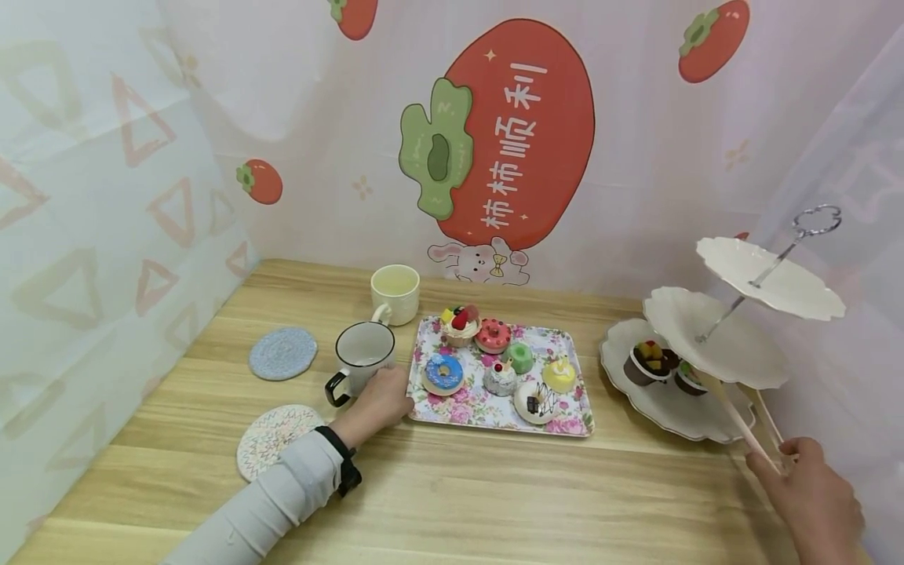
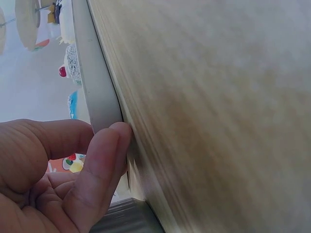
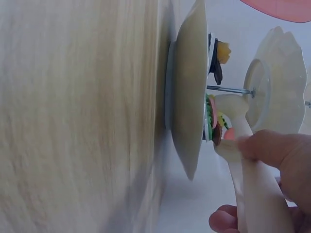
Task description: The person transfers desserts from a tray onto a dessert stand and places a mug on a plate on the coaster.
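My left hand (image 1: pixel 377 404) pinches the near left corner of a floral tray (image 1: pixel 426 410); the left wrist view shows thumb and fingertips at its pale rim (image 2: pixel 99 82). Toy donuts and small cakes sit on the tray, among them a blue donut (image 1: pixel 443 375). At the far right, my right hand (image 1: pixel 812 498) grips light-coloured tongs (image 1: pixel 730 412). Their tips reach in over the bottom plate (image 1: pixel 660 404) of a tiered stand, right at a small dessert cup (image 3: pixel 208 119) with a green and pink topping. Another dark cup (image 1: pixel 644 365) stands beside it.
Close by my left hand stands a white mug (image 1: pixel 363 353) with a black handle, and a cream mug (image 1: pixel 395 294) behind it. A blue coaster (image 1: pixel 282 353) and a patterned coaster (image 1: pixel 264 439) lie left. The stand's upper plates (image 1: pixel 770 278) overhang the bottom one.
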`<state>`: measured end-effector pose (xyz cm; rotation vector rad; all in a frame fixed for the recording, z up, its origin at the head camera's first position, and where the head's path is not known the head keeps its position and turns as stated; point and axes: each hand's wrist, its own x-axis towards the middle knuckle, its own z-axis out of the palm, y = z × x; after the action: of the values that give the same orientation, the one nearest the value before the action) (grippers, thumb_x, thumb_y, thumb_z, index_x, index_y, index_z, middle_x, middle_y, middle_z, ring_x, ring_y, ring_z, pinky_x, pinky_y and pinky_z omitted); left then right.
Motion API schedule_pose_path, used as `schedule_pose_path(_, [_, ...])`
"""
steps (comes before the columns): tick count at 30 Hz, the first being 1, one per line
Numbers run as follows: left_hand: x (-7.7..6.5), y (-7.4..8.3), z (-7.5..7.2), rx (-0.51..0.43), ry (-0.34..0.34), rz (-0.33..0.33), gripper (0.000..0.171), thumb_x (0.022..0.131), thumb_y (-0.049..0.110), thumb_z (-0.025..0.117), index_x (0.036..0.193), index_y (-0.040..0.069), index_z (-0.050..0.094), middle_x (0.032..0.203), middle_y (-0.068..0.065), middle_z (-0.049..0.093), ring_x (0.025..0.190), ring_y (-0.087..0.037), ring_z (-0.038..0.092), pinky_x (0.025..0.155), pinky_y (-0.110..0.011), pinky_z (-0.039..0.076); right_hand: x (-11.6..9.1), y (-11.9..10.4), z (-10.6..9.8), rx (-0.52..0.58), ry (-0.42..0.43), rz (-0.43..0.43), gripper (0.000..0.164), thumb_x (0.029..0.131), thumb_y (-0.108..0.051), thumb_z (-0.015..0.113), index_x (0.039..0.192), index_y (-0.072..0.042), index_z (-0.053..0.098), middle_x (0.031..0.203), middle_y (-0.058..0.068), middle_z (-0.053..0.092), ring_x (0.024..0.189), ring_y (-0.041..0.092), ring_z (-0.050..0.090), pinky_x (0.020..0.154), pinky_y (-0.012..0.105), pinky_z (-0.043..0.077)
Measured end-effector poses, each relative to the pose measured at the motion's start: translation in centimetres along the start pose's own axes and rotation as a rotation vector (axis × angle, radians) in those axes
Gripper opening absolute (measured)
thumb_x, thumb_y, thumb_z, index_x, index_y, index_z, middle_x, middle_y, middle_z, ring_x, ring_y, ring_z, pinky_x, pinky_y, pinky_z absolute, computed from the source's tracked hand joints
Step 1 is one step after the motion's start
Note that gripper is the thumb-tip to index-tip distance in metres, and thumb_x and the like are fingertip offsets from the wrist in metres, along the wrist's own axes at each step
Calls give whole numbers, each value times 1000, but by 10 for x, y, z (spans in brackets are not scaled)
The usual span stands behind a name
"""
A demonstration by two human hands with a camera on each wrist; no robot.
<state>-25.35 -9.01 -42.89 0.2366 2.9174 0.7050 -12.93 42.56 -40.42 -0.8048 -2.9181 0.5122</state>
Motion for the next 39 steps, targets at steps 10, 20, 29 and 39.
schedule_pose_path(10, [0, 0, 0, 14, 0, 6, 17, 76, 3, 64, 65, 5, 52, 69, -9, 49, 55, -18, 52, 48, -27, 42, -4, 6, 4, 45, 132, -166, 29, 87, -36, 61, 77, -8, 59, 61, 3, 55, 53, 20, 44, 43, 33, 33])
schedule_pose_path(20, [0, 2, -2, 13, -20, -15, 15, 78, 3, 64, 67, 4, 53, 68, -8, 50, 57, -18, 51, 49, -27, 42, -10, 14, 5, 65, 132, -171, 35, 86, -40, 61, 76, -7, 62, 65, 6, 57, 55, 22, 47, 45, 33, 35])
schedule_pose_path(29, [1, 2, -1, 8, -32, -26, 15, 78, 4, 65, 68, 4, 53, 67, -8, 50, 57, -18, 51, 49, -27, 42, -20, 17, 5, 66, 69, -98, 41, 88, -43, 57, 76, -4, 61, 60, 3, 55, 52, 20, 45, 47, 31, 34])
schedule_pose_path(39, [0, 2, -1, -1, -25, -21, 16, 77, 2, 64, 66, 4, 52, 65, -7, 50, 51, -16, 51, 46, -27, 42, -36, 8, 5, 79, 60, -32, 43, 88, -41, 57, 79, 0, 60, 59, 4, 56, 50, 20, 44, 47, 32, 35])
